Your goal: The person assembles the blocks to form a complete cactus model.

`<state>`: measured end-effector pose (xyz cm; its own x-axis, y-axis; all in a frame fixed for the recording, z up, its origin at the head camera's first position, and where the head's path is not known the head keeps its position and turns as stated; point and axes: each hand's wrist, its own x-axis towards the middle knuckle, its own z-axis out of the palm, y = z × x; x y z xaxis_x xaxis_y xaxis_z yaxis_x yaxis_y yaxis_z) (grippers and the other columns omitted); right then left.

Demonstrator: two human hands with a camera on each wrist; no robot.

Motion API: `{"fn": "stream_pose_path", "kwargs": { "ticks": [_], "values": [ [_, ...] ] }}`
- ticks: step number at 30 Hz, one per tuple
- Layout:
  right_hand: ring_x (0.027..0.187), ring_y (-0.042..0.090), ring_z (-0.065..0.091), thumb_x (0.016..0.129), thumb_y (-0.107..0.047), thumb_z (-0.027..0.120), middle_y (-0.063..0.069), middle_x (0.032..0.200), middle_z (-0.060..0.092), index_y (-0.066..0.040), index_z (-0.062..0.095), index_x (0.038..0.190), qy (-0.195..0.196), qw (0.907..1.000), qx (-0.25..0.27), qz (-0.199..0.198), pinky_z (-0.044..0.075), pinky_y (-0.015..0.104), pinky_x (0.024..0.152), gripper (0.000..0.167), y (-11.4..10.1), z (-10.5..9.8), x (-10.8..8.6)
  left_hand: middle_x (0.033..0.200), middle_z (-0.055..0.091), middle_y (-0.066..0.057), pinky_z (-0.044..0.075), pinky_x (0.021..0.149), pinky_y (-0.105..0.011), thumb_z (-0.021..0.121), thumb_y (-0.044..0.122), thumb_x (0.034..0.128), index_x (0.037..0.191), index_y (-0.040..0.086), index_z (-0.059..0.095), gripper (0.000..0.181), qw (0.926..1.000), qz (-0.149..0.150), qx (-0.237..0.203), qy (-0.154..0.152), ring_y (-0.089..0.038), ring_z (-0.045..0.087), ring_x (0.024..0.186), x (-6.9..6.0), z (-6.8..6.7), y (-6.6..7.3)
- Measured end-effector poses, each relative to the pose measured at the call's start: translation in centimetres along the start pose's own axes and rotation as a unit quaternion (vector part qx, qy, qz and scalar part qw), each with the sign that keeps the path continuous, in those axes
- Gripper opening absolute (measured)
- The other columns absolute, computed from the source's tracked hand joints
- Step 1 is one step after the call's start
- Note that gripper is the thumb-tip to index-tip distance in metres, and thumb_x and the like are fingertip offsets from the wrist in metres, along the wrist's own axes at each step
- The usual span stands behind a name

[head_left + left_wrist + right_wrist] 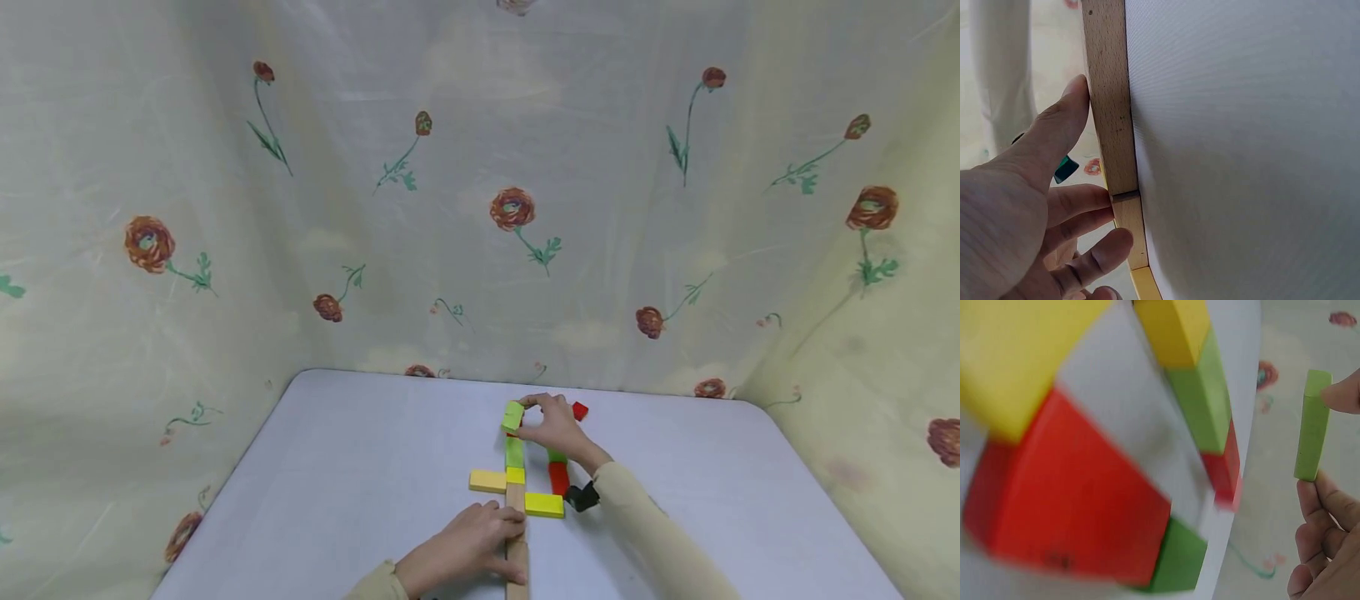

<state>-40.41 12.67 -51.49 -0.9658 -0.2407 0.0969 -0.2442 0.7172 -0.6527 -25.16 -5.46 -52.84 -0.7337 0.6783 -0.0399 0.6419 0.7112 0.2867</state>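
Observation:
My right hand (555, 429) pinches a light green block (513, 417) between thumb and fingers, above the far end of a row of blocks. In the right wrist view that green block (1313, 434) is long, held by its two ends. Straight down the table runs the row: plain wooden blocks (515, 498) nearest, a yellow block (515, 475), a green block (513, 452), then a partly hidden red one. My left hand (476, 542) touches the side of the wooden blocks (1110, 112) with thumb and fingertips, near a joint between two of them.
Yellow blocks lie against the row, one on the left (487, 481) and one on the right (543, 505). Right of the row, under my right arm, are a red block (558, 479) and a green block (557, 456). Another red block (580, 411) lies farther back. A floral curtain (465, 250) surrounds the white table.

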Motion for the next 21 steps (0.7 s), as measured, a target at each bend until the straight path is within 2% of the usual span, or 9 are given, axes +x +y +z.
{"fn": "stream_pose_path", "kwargs": {
  "ticks": [5, 11, 15, 21],
  "values": [
    [0.109, 0.021, 0.042, 0.077, -0.034, 0.08, 0.001, 0.121, 0.059, -0.021, 0.061, 0.124, -0.026, 0.9987, -0.034, -0.03, 0.043, 0.042, 0.088, 0.053, -1.2, 1.3, -0.3, 0.129, 0.06, 0.013, 0.047, 0.084, -0.024, 0.066, 0.064, 0.0745, 0.125, 0.021, 0.066, 0.066, 0.9999, 0.009, 0.008, 0.008, -0.006, 0.054, 0.099, -0.1, 0.1, -0.1],
    [0.105, 0.022, 0.042, 0.076, -0.033, 0.08, 0.004, 0.117, 0.061, -0.017, 0.062, 0.121, -0.072, 0.9932, -0.044, -0.08, 0.04, 0.04, 0.083, 0.051, -2.5, 2.5, -0.6, 0.128, 0.061, 0.011, 0.044, 0.077, -0.02, 0.064, 0.065, 0.0761, 0.123, 0.02, 0.068, 0.065, 0.9975, 0.043, 0.041, 0.038, -0.006, 0.052, 0.095, -0.5, 0.1, -0.3],
    [0.111, 0.022, 0.043, 0.076, -0.033, 0.079, 0.001, 0.118, 0.062, -0.016, 0.064, 0.119, -0.093, 0.988, -0.068, -0.103, 0.036, 0.041, 0.09, 0.049, -3.1, 3.2, -0.6, 0.128, 0.062, 0.011, 0.044, 0.075, -0.02, 0.064, 0.065, 0.0764, 0.123, 0.02, 0.068, 0.065, 0.9967, 0.051, 0.048, 0.041, -0.005, 0.051, 0.095, -0.5, 0.1, -0.4],
    [0.117, 0.025, 0.044, 0.076, -0.034, 0.079, 0.003, 0.123, 0.061, -0.016, 0.064, 0.12, -0.108, 0.9842, -0.096, -0.103, 0.035, 0.045, 0.096, 0.05, -3.6, 3.8, -0.4, 0.129, 0.061, 0.013, 0.045, 0.078, -0.022, 0.063, 0.067, 0.0758, 0.123, 0.022, 0.067, 0.065, 0.9974, 0.039, 0.051, 0.033, -0.006, 0.052, 0.098, -0.3, 0.2, -0.5]
  ]
}}
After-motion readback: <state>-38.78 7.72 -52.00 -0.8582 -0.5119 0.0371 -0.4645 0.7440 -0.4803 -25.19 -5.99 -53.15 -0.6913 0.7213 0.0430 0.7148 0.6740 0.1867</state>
